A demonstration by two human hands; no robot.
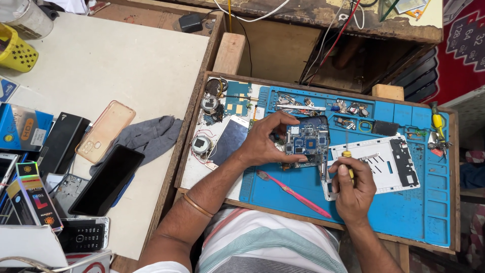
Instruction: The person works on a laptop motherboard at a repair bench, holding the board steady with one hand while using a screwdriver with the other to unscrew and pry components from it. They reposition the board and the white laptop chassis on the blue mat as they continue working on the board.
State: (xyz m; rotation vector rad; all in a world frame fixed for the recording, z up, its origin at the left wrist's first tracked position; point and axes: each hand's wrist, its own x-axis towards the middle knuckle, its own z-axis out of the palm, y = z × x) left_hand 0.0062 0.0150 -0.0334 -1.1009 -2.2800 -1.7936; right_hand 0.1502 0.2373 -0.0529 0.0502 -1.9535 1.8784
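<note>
Device already opened: white back shell (384,164) lies apart on the blue mat (394,212), circuit board (306,144) exposed mid-mat. Left hand (265,139) fingers pin the board; right hand (353,184) fingers clench a yellow-handled screwdriver (347,156), tip beside the board's right edge. Board not yet lifted out, by the look of it.

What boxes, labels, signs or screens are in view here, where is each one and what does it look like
Blue box: far left edge, rectangular, with an orange patch.
Small boxes: lower left, upright, dark with yellow and red.
Dark phone screen: left table, black, unlit.
Keypad phone: bottom left, silver.
Pale screen panel: beside the left hand, grey-blue.
Red sign: top right, white print.
</note>
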